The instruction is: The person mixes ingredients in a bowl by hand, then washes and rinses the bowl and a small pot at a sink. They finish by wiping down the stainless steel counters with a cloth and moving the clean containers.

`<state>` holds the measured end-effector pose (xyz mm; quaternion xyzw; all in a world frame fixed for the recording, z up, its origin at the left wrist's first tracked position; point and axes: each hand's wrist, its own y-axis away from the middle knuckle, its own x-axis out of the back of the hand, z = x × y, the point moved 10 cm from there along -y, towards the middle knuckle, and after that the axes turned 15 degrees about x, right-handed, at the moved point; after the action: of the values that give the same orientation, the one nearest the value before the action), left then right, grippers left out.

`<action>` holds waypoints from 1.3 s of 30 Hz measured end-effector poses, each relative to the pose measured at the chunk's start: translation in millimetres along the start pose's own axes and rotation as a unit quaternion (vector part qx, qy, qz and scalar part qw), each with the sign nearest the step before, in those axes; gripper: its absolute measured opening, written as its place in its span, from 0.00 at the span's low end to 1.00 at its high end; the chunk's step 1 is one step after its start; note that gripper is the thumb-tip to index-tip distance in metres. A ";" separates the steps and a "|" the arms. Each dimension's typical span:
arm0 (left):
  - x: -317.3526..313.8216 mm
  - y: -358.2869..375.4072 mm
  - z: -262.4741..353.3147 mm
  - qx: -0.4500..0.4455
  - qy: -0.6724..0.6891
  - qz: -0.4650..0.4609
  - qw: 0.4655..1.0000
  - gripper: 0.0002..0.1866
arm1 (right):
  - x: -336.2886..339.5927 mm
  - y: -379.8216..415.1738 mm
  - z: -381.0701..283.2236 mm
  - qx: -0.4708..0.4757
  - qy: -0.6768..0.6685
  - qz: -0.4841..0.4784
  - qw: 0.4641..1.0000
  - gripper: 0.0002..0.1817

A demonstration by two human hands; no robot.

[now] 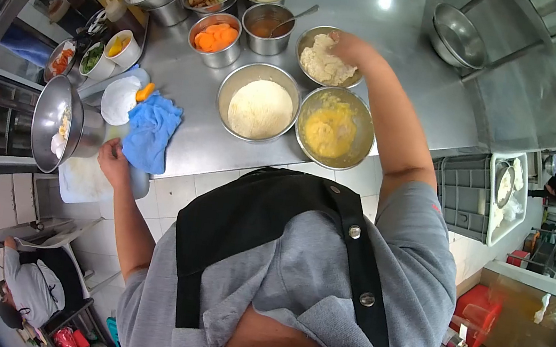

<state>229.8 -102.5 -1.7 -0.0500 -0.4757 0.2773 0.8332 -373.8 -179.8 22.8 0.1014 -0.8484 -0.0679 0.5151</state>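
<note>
My right hand (pixel 350 48) is in the steel bowl of pale, crumbly coated pieces (pixel 324 64), its fingers bent down at the contents and partly hidden. Just below that bowl stands a bowl of yellow egg-like mixture (pixel 330 127), and to its left a wide bowl of pale crumbs (pixel 260 109). My left hand (pixel 113 160) rests at the table's front edge on the left, beside a crumpled blue cloth (pixel 151 130) and above a white cutting board (pixel 84 179). What its curled fingers hold, if anything, cannot be made out.
Sliced carrots (pixel 216 37) and a pot with a spoon (pixel 267 29) stand behind the crumbs. A large tilted bowl (pixel 53 124) is at the left. Empty nested bowls (pixel 459 36) sit back right, a grey crate (pixel 466 195) lower right. Another person (pixel 38 286) is at lower left.
</note>
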 end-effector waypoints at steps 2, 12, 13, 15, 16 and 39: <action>0.0 0.8 1.7 0.002 -0.003 0.000 1.000 0.08 | 6.6 -3.9 -2.1 0.010 0.053 0.050 0.997 0.24; -7.0 -2.8 -11.0 0.010 0.007 -0.013 1.000 0.08 | 32.5 9.5 15.8 0.026 -0.020 0.171 0.985 0.12; -6.0 -2.6 -8.8 0.011 0.008 -0.014 1.000 0.09 | 38.0 14.1 12.5 0.035 -0.045 0.187 0.981 0.13; -6.0 -2.7 -7.5 0.011 0.001 -0.013 1.000 0.08 | 45.7 24.6 7.0 0.053 -0.095 0.218 0.970 0.15; -6.1 -2.6 -7.2 0.011 -0.003 -0.014 1.000 0.08 | 40.8 22.5 6.1 0.063 -0.097 0.208 0.971 0.15; -10.4 -5.3 -21.2 0.047 0.069 -0.029 0.996 0.09 | 0.9 107.3 -38.3 0.090 -0.184 0.071 0.976 0.09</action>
<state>245.3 -108.5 -19.3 -0.0156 -0.4045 0.2708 0.8734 -351.1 -76.3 64.8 0.0725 -0.9364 0.0280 0.3421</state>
